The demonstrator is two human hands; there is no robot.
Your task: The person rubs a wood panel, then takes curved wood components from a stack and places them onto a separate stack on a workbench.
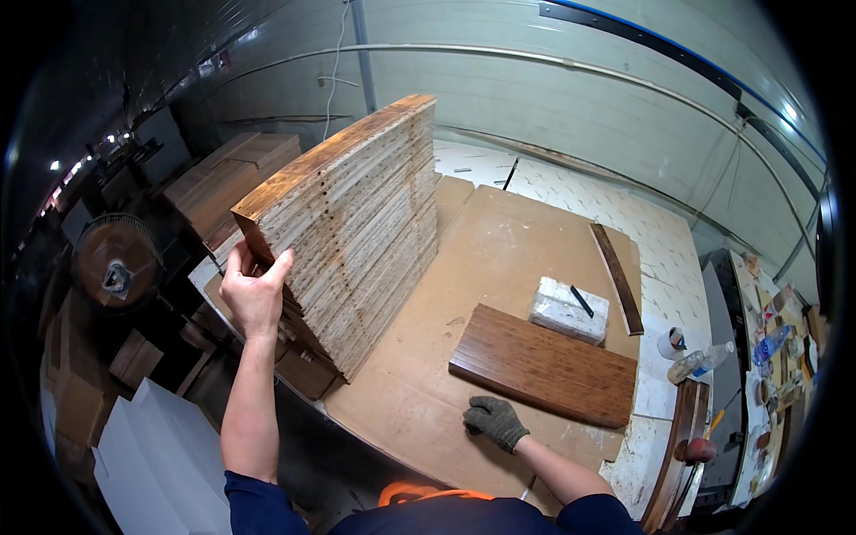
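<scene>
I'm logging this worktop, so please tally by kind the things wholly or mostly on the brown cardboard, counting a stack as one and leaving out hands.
Tall board stack: 1
Dark brown wooden board, lying flat: 1
White wrapped block: 1
Small black bar, atop that block: 1
Narrow dark wooden strip: 1
Total: 5
</scene>
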